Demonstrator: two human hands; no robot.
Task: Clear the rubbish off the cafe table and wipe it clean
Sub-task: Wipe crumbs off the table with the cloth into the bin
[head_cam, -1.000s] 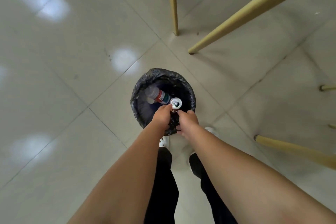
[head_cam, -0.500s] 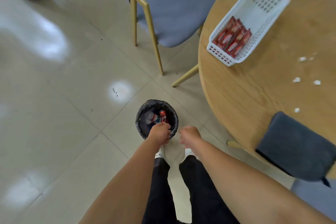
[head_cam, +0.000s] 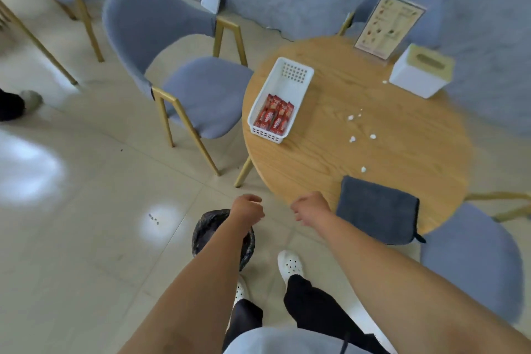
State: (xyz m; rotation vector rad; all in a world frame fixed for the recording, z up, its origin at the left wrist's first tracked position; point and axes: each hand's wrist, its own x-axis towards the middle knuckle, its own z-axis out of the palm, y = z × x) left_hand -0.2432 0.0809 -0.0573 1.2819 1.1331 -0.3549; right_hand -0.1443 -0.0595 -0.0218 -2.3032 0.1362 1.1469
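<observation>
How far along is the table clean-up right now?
Done: no bottle or can shows on the round table. In hand: nothing; the left hand and right hand hang loosely curled between the bin and the table edge. Left: white crumbs are scattered mid-table, and the grey cloth lies folded at the near edge, so the wiping is not yet done.

Single head view — high, facing forward-down over the round table (head_cam: 359,152).
</observation>
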